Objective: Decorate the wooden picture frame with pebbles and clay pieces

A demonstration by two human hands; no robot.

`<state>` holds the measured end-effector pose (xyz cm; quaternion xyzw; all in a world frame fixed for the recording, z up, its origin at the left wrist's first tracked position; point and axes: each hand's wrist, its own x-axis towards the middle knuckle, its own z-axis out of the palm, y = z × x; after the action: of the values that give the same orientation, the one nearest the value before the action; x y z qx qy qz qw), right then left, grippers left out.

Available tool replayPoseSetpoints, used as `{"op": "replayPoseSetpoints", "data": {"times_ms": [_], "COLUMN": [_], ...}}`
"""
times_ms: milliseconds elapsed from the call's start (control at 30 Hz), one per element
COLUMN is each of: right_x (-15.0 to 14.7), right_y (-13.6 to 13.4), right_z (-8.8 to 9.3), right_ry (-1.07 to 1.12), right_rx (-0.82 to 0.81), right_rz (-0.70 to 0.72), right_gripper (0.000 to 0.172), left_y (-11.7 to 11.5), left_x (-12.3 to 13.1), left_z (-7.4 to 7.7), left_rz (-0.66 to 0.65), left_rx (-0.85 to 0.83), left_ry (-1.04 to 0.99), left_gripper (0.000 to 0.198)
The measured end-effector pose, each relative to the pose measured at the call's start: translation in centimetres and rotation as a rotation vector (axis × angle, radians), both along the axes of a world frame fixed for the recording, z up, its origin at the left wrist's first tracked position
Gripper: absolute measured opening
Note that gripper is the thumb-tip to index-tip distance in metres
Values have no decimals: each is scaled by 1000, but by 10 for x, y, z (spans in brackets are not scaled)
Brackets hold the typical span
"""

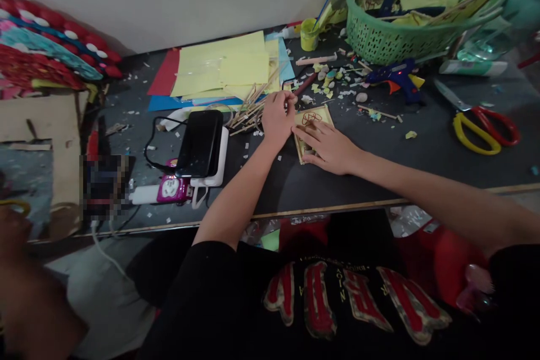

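A small yellow card (326, 117) edged with thin wooden sticks lies on the dark table, with a red-brown drawing near its top. Spread flat over it, my right hand (333, 146) presses the card with its fingers apart. My left hand (278, 118) is closed just beside the card's left edge, fingers curled together; what is in them, if anything, is hidden. A dark red stick-like thing (305, 84) lies just beyond its fingertips. Behind that hand is a pile of thin wooden sticks (248, 109).
Yellow sheets (223, 67) lie at the back. Right of them stand a paint jar (309, 36) and green basket (379, 39), with a blue glue gun (399, 80) and scissors (476, 118) nearer. A phone (200, 143) lies left. Another person's arm (25, 292) shows far left.
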<state>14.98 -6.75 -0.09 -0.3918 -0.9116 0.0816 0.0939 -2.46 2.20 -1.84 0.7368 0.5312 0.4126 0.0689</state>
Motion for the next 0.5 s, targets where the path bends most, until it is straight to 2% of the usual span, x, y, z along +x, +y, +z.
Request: {"op": "replayPoseSetpoints", "data": {"times_ms": [267, 500], "right_x": [-3, 19], "right_y": [-3, -9], "right_z": [3, 4], "right_ry": [-24, -68], "right_rx": [-31, -42], "right_rz": [-64, -69], "right_gripper": [68, 67], "left_y": [0, -6], "left_x": [-1, 3], "left_z": [0, 0], "left_rz": [-9, -92], "left_rx": [6, 62], "left_ry": [-1, 89], "left_gripper": [9, 13]}}
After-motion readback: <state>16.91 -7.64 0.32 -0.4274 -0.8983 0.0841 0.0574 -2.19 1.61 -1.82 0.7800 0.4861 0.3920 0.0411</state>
